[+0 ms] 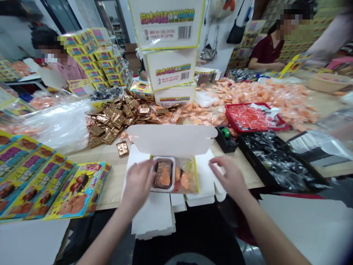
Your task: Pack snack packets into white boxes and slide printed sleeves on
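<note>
An opened white cardboard box [171, 135] lies on the wooden table, its lid flap raised toward the far side. Inside it sit a clear plastic tray [163, 174] holding a dark square and an orange piece, and several orange wrapped sweets [184, 180] beside the tray. My left hand [138, 183] is at the tray's left edge, its fingertips touching or nearly touching it, and holds nothing I can see. My right hand [228, 176] hovers with fingers apart at the box's right side flap [206, 180], holding nothing.
Gold foil packets [116, 117] and orange packets [264, 95] lie heaped on the table. Red [248, 117] and black [278, 158] trays stand at right, beside a tape dispenser [225, 139]. Printed yellow cards [52, 184] lie at left. Boxes [171, 70] stand stacked behind. Co-workers sit beyond.
</note>
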A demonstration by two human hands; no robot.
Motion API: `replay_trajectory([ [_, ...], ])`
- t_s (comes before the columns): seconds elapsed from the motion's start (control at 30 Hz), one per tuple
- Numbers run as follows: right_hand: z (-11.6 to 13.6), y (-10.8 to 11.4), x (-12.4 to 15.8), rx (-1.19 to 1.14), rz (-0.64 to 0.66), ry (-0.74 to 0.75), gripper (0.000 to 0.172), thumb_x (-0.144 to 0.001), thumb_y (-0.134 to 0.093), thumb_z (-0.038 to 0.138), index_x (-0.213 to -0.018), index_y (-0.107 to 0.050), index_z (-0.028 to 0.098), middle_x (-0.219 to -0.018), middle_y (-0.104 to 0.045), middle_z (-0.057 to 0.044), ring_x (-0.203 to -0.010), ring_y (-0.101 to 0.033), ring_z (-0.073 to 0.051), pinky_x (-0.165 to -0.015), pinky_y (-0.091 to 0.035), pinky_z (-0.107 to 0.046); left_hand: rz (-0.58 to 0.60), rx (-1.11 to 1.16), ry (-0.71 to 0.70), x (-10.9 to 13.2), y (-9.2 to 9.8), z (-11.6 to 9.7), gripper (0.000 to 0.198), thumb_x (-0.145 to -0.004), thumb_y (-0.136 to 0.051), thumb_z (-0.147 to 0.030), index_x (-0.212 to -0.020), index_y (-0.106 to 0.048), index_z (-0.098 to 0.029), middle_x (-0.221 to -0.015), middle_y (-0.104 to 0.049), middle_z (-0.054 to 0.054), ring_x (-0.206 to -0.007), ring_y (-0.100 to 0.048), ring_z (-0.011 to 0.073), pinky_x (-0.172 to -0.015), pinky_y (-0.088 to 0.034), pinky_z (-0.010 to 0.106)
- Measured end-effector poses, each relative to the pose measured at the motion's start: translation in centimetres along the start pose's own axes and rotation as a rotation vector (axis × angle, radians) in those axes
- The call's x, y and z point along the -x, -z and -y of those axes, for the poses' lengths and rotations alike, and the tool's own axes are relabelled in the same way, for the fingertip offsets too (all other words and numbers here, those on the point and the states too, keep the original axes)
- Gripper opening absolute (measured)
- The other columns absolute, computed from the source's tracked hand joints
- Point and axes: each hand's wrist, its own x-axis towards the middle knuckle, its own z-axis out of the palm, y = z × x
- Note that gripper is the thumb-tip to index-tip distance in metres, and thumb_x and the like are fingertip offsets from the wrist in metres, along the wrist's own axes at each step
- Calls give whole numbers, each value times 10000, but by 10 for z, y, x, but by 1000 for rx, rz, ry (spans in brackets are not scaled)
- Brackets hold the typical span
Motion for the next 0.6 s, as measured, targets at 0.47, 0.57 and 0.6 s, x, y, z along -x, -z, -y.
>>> replay_trajectory([
  [0.47,46,-37,22,-49,116,-112,425,-957,-384,396,-1313,-462,177,-1043,-664,-120,-932,-651,-250,-747,-530,-352,160,141,55,-18,9,39,299,-891,-454,-282,-1136,-607,-204,-1003,-668,64,-907,-652,208,-818,-515,316],
  [0.57,33,-53,71,7,100,61,558,-927,-470,389,-1439,-328,221,-1131,-614,-126,-954,-625,-254,-781,-537,-381,271,151,-172,19,12,56,562,-846,-574,-346,-1385,-446,-245,-1308,-542,108,-1175,-558,265,-974,-472,368],
  [0.6,28,-56,82,49,110,104,602,-916,-493,390,-1462,-302,225,-1104,-610,-126,-927,-622,-254,-775,-539,-391,291,132,-245,29,11,61,676,-828,-612,-362,-1444,-362,-247,-1404,-467,128,-1270,-485,296,-1039,-427,408],
])
